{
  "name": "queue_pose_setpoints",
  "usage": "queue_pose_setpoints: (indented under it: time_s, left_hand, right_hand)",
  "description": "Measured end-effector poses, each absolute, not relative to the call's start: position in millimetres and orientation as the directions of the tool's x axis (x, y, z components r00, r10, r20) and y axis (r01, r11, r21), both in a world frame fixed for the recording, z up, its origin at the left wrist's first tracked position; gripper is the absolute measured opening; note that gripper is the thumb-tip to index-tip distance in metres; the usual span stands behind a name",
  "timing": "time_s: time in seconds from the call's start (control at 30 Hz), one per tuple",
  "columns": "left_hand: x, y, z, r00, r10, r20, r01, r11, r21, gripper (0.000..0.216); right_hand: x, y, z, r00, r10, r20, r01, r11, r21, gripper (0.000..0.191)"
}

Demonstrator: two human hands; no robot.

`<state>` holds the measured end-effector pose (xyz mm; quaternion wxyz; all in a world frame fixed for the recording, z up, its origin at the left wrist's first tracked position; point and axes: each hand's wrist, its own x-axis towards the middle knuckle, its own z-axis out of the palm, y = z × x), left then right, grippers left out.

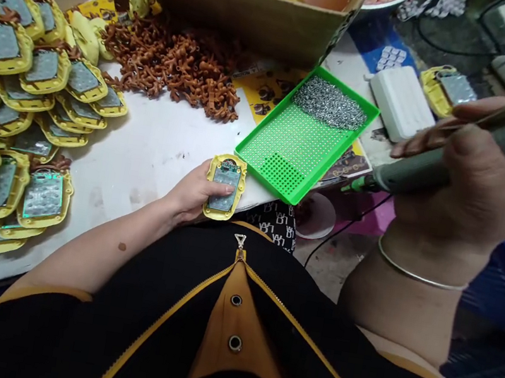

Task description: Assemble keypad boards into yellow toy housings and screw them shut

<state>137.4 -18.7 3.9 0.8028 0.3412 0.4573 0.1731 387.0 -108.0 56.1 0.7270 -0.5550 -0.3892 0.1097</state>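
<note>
My left hand [192, 191] grips a yellow plastic toy housing [221, 208], its thumb pressed across the grey plate and green circuit board inside. Raised at the right, my right hand [469, 178] is wrapped round a dark grey-green electric screwdriver [421, 171] whose green tip points down to the left. Between the two hands lies a green perforated tray [261, 136] with a heap of small silver screws [330, 103] at its far end. The tip is apart from both the tray and the housing.
Stacks of similar yellow housings [44, 66] cover the table's left side. Behind are a pile of brown plastic parts [176, 65] and a cardboard box [242, 12] of yellow parts. White blocks [402, 104] and another housing [445, 88] lie at the right, with cables.
</note>
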Motion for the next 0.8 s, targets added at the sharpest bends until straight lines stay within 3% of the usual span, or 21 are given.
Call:
queue_pose_setpoints:
  time_s: [0.17, 0.27, 0.4, 0.8]
  left_hand:
    - [131.0, -19.4, 0.7, 0.488, 0.576, -0.656, 0.029, 0.740, 0.672, 0.051]
    - [130.2, -18.2, 0.3, 0.482, 0.561, -0.673, 0.024, 0.759, 0.650, 0.051]
    - [131.3, -15.6, 0.4, 0.484, 0.537, -0.691, 0.035, 0.778, 0.628, 0.052]
    - [129.8, -13.3, -1.4, 0.492, 0.519, -0.699, 0.045, 0.787, 0.615, 0.053]
  right_hand:
    - [351.9, -75.4, 43.6, 0.477, 0.746, 0.465, 0.296, 0.362, -0.884, 0.033]
    - [338.7, -65.1, 20.8, 0.377, 0.792, 0.481, 0.434, 0.308, -0.847, 0.045]
    - [338.0, -60.6, -3.4, 0.235, 0.887, 0.398, 0.636, 0.169, -0.753, 0.064]
    - [345.2, -55.6, -20.6, 0.193, 0.885, 0.425, 0.708, 0.174, -0.684, 0.061]
